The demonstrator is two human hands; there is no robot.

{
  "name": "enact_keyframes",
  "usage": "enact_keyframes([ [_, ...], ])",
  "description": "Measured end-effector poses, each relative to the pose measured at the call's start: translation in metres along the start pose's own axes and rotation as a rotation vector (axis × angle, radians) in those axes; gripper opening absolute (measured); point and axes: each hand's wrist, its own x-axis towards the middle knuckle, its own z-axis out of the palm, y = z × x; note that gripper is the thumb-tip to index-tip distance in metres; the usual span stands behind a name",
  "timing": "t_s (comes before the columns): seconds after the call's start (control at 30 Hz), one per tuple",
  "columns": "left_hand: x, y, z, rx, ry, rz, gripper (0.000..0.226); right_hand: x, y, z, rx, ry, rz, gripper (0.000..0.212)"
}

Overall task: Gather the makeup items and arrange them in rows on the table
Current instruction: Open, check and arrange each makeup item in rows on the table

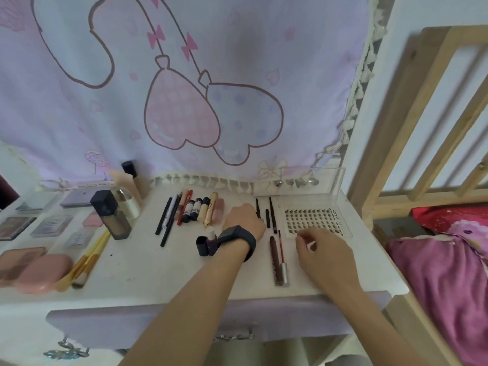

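Pencils (169,219) and small tubes (196,209) lie side by side, a clear lash tray (317,220) to their right.

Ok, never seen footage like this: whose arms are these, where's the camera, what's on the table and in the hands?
No machine here: a person wears one wide camera on the head, looking down at their own arms. The left hand, with a dark wristwatch, is at a thin black pencil; its grip is hidden. The right hand seems to pinch a small pale thing by the clear tray of false lashes. The white table also carries a row of pencils and tubes and pink compacts.
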Motion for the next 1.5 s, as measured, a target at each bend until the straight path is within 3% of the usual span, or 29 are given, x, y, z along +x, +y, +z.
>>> enact_keyframes([
  [0.1, 0.001, 0.003, 0.002, -0.008, 0.016, 0.009, 0.023, -0.031, 0.022, 0.008, -0.131, 0.134, -0.094, 0.011],
  [0.23, 0.003, 0.007, 0.005, -0.016, 0.011, 0.01, 0.023, -0.042, 0.034, 0.017, -0.118, 0.239, -0.16, 0.014],
  [0.63, 0.0, 0.005, 0.005, -0.052, -0.046, 0.014, 0.024, -0.042, 0.035, 0.019, -0.087, 0.272, -0.164, 0.013],
  [0.73, -0.002, 0.005, 0.002, -0.066, -0.059, 0.018, 0.033, -0.042, 0.034, 0.017, -0.086, 0.254, -0.15, 0.013],
  [0.9, -0.014, 0.01, -0.037, -0.114, -0.024, 0.105, 0.03, -0.041, 0.03, 0.01, 0.002, 0.141, -0.052, 0.016],
  [1.03, -0.04, -0.015, -0.086, -0.372, 0.222, 0.21, 0.016, -0.032, 0.013, -0.003, 0.202, 0.049, 0.005, 0.021],
  [1.2, -0.07, -0.095, -0.099, -0.452, 0.465, 0.059, 0.018, -0.009, -0.042, -0.004, 0.28, 0.017, -0.131, 0.022],
  [1.37, -0.082, -0.17, -0.065, -0.06, 0.324, -0.101, 0.043, 0.025, -0.094, 0.024, 0.151, -0.132, -0.246, 0.026],
  [1.5, -0.086, -0.197, -0.036, 0.029, 0.194, -0.095, 0.055, 0.057, -0.121, 0.05, -0.05, -0.37, -0.284, 0.036],
])
